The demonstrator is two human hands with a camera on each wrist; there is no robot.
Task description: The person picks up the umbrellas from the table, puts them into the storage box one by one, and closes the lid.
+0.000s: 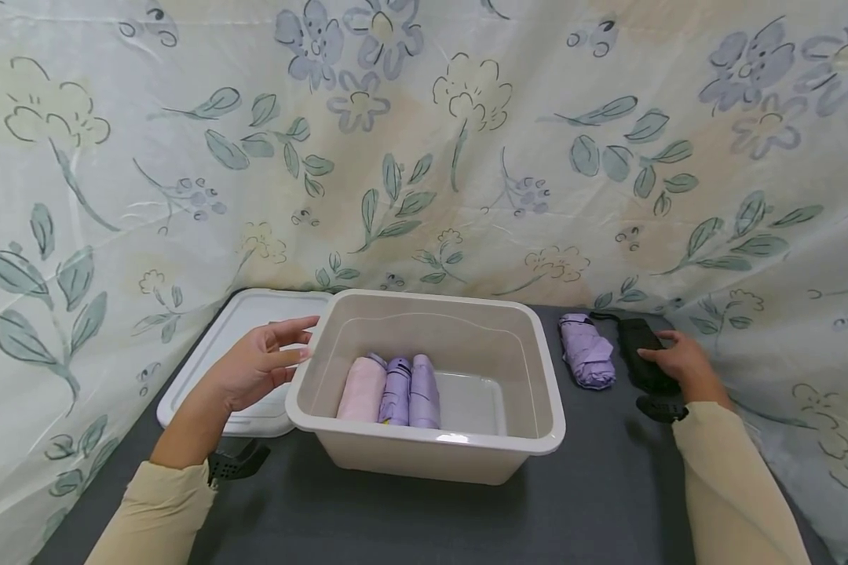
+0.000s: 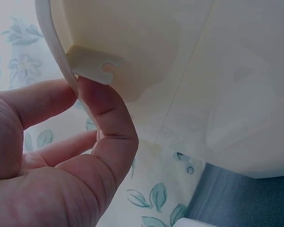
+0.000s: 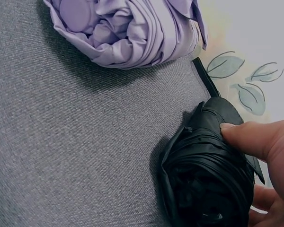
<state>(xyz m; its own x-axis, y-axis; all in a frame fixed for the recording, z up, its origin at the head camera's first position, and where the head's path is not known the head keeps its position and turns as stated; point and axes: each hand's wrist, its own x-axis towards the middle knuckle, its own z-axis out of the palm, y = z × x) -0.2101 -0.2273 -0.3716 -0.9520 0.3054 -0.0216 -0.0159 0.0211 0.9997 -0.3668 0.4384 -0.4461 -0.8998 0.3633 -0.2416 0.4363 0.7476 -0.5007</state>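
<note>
A beige plastic bin (image 1: 417,459) stands on the dark table with a pink roll (image 1: 362,390) and two lavender rolls, one patterned (image 1: 396,392) and one plain (image 1: 425,395), side by side in its left half. My left hand (image 1: 257,365) pinches the bin's left rim between thumb and fingers, as the left wrist view shows. Over at the right, my right hand (image 1: 687,365) grips a black folded umbrella (image 3: 206,165), its thumb on top and other fingers along the far side. Left of that umbrella lies a lavender folded umbrella (image 1: 586,351), untouched.
A white lid (image 1: 208,369) lies flat on the table behind my left hand, partly hidden by the bin. Flowered cloth (image 1: 424,157) hangs along the back and both sides. The dark table top (image 1: 396,522) extends in front of the bin.
</note>
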